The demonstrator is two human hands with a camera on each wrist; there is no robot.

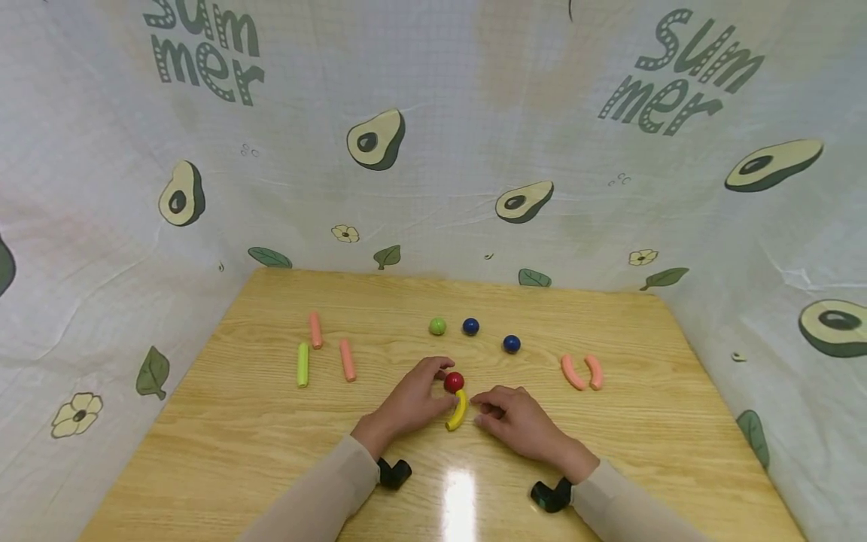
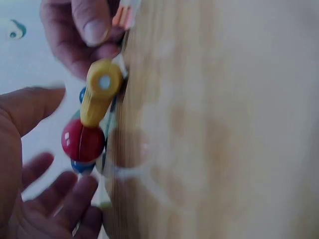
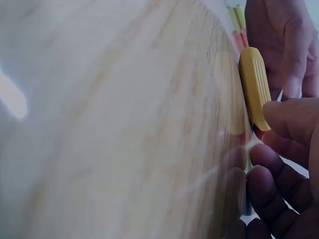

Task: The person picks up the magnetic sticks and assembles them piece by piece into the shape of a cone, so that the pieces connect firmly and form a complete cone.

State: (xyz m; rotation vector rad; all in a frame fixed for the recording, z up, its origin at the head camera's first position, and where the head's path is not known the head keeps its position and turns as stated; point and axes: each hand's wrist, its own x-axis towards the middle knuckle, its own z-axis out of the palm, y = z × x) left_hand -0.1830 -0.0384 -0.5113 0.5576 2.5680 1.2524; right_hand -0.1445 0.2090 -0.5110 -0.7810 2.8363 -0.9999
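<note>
A glossy red ball (image 1: pixel 454 382) and a yellow curved stick (image 1: pixel 457 411) sit end to end on the wooden table, in line with each other. The stick has grooves along its side (image 3: pixel 256 89) and a pale round spot in its near end (image 2: pixel 103 82). My left hand (image 1: pixel 420 399) reaches in from the left, its thumb and spread fingers around the pair with a gap in the left wrist view. On the other side, my right hand (image 1: pixel 520 421) hovers low with loosely bent fingers, fingertips just right of the stick and nothing held.
Behind the hands lie a green ball (image 1: pixel 437 326) and two blue balls (image 1: pixel 470 326), (image 1: pixel 511 344). Two pink curved sticks (image 1: pixel 572 373) are at the right. A lime straight stick (image 1: pixel 302 365) and two pink straight sticks (image 1: pixel 348 360) lie at the left. Printed cloth (image 1: pixel 440 241) surrounds the table.
</note>
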